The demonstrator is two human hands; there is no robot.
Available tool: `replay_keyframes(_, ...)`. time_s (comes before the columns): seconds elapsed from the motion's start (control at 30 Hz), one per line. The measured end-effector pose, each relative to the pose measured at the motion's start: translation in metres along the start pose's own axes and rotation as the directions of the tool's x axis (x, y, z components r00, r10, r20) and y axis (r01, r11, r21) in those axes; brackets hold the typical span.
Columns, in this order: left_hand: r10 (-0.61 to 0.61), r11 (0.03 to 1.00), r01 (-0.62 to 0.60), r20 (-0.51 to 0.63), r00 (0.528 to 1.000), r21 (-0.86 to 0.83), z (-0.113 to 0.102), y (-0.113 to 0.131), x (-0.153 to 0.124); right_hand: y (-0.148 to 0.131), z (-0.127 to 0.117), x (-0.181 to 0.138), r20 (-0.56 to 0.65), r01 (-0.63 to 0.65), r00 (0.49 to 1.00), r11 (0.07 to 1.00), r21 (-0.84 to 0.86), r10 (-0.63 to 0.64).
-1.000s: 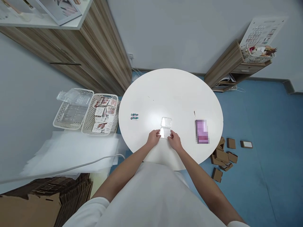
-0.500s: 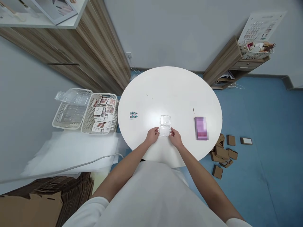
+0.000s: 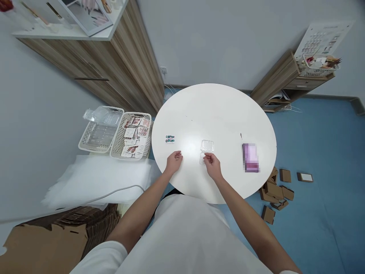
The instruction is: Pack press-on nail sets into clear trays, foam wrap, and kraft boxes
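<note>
A small clear plastic box (image 3: pixel 207 146) lies unfolded on the white round table (image 3: pixel 216 110), its hinged half toward the far side. My right hand (image 3: pixel 213 165) is over the near half and covers much of it, fingers curled together; whatever they may pinch is hidden. To the left of the box, my left hand (image 3: pixel 174 161) is low over the tabletop, its thumb and fingers a little apart and nothing in them. Closest to that hand is a small card of press-on nails (image 3: pixel 170 139), dark green with some pink, in two rows.
At the right of the table lies a purple pixelated item (image 3: pixel 251 158). Left of the table, one white basket (image 3: pixel 116 150) holds printed cards, another (image 3: pixel 80 146) clear plastic boxes. Small cardboard boxes (image 3: pixel 274 189) are piled on the floor at right; flattened cardboard (image 3: pixel 45 243) is stacked lower left.
My left hand has let go of the box's left side and moved left, toward the nail card. My right hand has shifted from the box's right edge over its near half. The view has shifted slightly.
</note>
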State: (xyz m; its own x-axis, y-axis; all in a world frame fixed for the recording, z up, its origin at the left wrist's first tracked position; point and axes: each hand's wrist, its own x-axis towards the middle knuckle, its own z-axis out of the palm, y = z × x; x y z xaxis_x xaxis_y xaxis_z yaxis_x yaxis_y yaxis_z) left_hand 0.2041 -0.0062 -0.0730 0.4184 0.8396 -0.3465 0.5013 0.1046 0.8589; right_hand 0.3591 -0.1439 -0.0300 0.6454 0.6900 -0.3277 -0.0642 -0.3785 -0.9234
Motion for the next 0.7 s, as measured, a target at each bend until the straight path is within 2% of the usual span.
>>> replay_keyframes(0.1, -0.051, 0.999, 0.051, -0.201, 0.978, -0.003, -0.035, -0.006, 0.022, -0.014, 0.034, 0.015, 0.179, -0.105, 0.98, 0.989, 0.104, 0.085)
replay_keyframes(0.17, -0.091, 0.995, 0.08, -0.236, 0.967, -0.054, -0.054, -0.009, 0.039, -0.017, 0.058, 0.028, 0.248, -0.191, 0.958, 0.968, 0.163, 0.147)
replay_keyframes(0.3, -0.142, 0.979, 0.108, -0.199, 0.97, -0.173, -0.073, -0.014, 0.07, -0.015, 0.1, 0.055, 0.275, -0.309, 0.931, 0.917, 0.252, 0.238)
replay_keyframes(0.43, -0.2, 0.961, 0.176, -0.096, 0.975, -0.213, -0.075, -0.015, 0.089, -0.014, 0.132, 0.074, 0.257, -0.313, 0.936, 0.905, 0.288, 0.242)
replay_keyframes(0.57, -0.194, 0.962, 0.184, -0.031, 0.981, -0.2, -0.075, -0.016, 0.095, -0.016, 0.152, 0.085, 0.239, -0.295, 0.942, 0.918, 0.265, 0.234)
replay_keyframes(0.7, -0.197, 0.964, 0.194, 0.002, 0.98, -0.18, -0.075, -0.015, 0.095, -0.017, 0.159, 0.09, 0.258, -0.307, 0.935, 0.919, 0.248, 0.243)
